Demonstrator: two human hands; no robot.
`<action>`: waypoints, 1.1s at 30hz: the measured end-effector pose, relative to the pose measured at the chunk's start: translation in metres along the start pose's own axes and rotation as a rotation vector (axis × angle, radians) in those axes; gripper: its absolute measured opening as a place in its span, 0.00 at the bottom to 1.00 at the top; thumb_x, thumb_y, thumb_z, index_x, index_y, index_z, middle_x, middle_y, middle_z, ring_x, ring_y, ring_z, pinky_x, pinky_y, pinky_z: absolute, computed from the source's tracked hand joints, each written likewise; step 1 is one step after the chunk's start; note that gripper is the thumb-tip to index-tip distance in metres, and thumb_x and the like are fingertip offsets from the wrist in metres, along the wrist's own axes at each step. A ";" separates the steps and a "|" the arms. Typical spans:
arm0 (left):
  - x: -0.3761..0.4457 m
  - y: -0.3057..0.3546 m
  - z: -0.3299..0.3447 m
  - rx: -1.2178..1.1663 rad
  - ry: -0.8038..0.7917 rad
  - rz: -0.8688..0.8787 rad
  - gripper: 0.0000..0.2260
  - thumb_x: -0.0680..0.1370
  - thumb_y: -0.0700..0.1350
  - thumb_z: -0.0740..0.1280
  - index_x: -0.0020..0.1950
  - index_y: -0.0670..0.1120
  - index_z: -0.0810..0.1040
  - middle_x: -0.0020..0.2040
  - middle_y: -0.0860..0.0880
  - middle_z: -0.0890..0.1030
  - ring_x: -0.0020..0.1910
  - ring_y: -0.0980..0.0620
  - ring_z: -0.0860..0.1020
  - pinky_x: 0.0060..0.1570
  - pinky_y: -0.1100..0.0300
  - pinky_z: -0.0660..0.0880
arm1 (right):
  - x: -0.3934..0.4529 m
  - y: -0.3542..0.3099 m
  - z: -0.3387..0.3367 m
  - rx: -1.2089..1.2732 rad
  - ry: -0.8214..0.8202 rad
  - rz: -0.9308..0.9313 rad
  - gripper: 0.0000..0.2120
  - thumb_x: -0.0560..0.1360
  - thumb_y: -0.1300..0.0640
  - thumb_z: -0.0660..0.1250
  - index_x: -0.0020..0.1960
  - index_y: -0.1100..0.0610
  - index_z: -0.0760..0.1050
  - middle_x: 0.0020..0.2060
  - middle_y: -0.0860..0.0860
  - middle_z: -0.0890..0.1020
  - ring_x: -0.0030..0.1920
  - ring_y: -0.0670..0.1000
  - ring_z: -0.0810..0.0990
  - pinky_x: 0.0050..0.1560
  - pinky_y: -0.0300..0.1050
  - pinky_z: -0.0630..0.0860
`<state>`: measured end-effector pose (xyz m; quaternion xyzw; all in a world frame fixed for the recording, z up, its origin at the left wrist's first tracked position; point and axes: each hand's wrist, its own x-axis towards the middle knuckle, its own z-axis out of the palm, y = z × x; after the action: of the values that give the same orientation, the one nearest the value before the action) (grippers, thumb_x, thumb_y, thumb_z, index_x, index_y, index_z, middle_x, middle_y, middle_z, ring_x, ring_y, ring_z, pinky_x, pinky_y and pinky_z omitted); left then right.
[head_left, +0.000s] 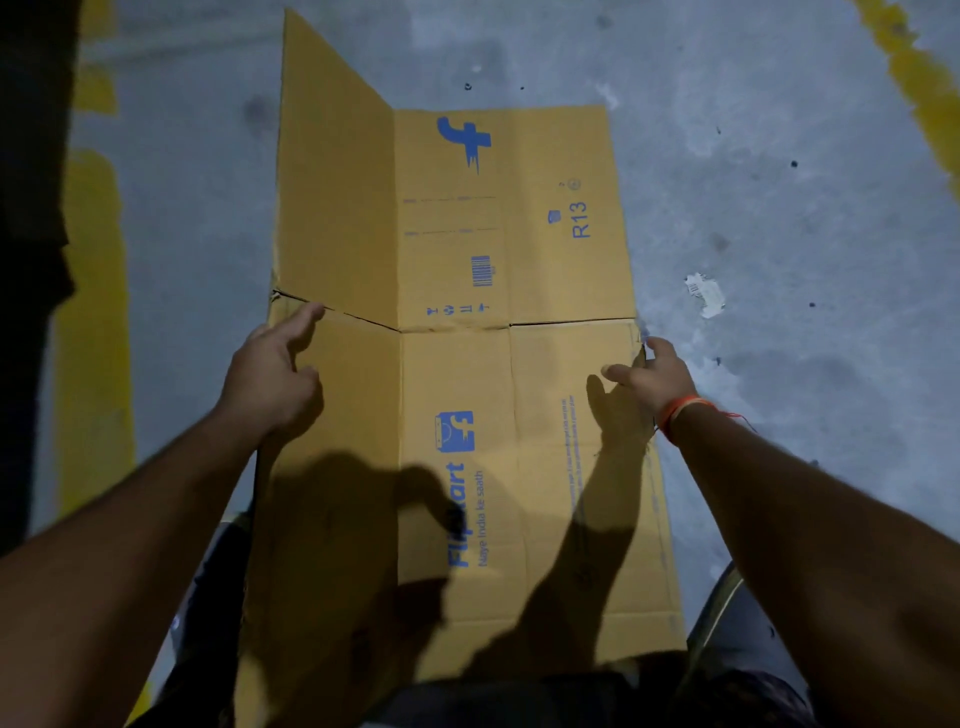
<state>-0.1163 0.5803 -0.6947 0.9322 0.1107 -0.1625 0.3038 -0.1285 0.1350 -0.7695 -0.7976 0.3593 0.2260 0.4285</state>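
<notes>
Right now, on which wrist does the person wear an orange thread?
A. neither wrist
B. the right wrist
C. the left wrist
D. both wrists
B: the orange thread is tied around the wrist of the right hand, which holds the right edge of the cardboard box. The wrist of the left hand is bare.

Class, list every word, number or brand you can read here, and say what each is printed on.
"Flipkart": cardboard box, near panel.
"Naye India ke saath": beside it.
"R13": far flap.
Too blurred to read: fine print, barcode digits, torn scrap on the floor.
</notes>
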 end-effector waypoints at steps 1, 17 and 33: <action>0.000 0.000 0.000 0.004 0.004 0.003 0.36 0.79 0.34 0.68 0.80 0.61 0.63 0.76 0.43 0.69 0.74 0.42 0.70 0.69 0.47 0.70 | -0.001 -0.002 0.000 0.026 -0.012 -0.006 0.47 0.64 0.45 0.80 0.77 0.51 0.62 0.65 0.57 0.77 0.60 0.60 0.79 0.63 0.58 0.77; -0.008 0.016 0.006 0.004 0.028 -0.011 0.36 0.79 0.34 0.67 0.81 0.61 0.61 0.77 0.42 0.69 0.48 0.52 0.79 0.54 0.56 0.74 | 0.009 -0.018 -0.020 0.308 -0.207 -0.059 0.63 0.53 0.45 0.87 0.79 0.48 0.55 0.69 0.56 0.75 0.57 0.61 0.83 0.52 0.60 0.83; -0.010 0.020 0.004 -0.017 -0.020 -0.050 0.37 0.78 0.34 0.68 0.81 0.61 0.60 0.78 0.43 0.68 0.56 0.37 0.80 0.62 0.47 0.78 | -0.035 -0.045 -0.020 -0.135 -0.082 -0.608 0.54 0.72 0.68 0.74 0.83 0.45 0.42 0.78 0.37 0.52 0.74 0.34 0.53 0.69 0.23 0.52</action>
<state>-0.1206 0.5615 -0.6834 0.9249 0.1321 -0.1783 0.3087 -0.1157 0.1478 -0.7122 -0.8854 0.0710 0.1431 0.4365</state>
